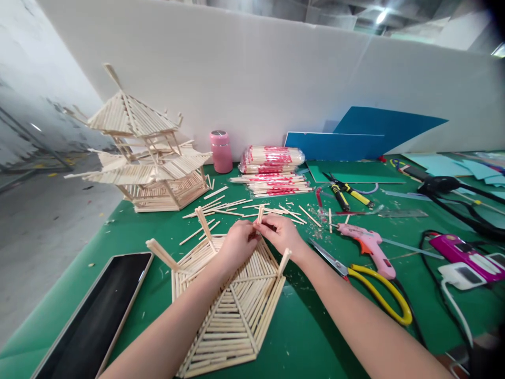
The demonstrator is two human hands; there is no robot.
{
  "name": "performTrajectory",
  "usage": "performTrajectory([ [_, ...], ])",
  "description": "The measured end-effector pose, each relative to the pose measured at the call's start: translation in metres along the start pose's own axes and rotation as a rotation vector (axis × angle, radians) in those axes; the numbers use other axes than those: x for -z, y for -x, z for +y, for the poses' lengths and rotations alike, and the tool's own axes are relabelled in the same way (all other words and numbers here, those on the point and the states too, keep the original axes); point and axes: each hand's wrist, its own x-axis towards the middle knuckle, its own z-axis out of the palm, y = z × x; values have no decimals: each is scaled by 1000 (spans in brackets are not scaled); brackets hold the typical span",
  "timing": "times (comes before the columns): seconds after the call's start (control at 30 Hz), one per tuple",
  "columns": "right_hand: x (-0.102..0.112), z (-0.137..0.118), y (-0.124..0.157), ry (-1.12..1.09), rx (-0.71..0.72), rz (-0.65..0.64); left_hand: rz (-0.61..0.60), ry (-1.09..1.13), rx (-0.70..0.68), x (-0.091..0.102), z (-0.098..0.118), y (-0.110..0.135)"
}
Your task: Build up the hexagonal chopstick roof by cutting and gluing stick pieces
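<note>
The stick base (224,316) lies on the green tabletop (300,342); at its far edge, the right hand's (283,236) fingers pinch an upright post (261,213). The left hand's (239,245) curl alongside, grip hidden. Green strips separate base from phone (98,305) and scissors (335,259).

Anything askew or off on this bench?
Two things. The leftmost post on the stick base leans outward, more than the others, though the wide lens may exaggerate it. Also, loose sticks lie scattered at odd angles between that base and the wrapped bundles. No spill or obvious breakage visible.
</note>
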Motion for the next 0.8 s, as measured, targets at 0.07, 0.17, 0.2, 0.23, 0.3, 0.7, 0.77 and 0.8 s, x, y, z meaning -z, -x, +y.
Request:
performTrajectory([
  [0.07,-1,0,0,2,8,0,-16,-13,-1,2,1,1],
  [0.17,-2,-2,1,4,17,5,-14,-43,3,3,2,4],
  [0.2,-2,-2,1,5,18,8,-8,-57,7,3,2,4],
  [0.23,-2,-2,1,7,19,10,-1,-73,11,3,2,5],
  [0.3,-3,-3,2,10,20,16,8,-104,20,3,3,6],
  [0.7,-4,-5,5,32,7,42,-7,-134,1,3,2,9],
  [0.77,-4,-6,6,33,5,46,-8,-134,0,2,1,9],
  [0.8,-3,-6,6,33,4,48,-8,-134,-1,2,1,9],
])
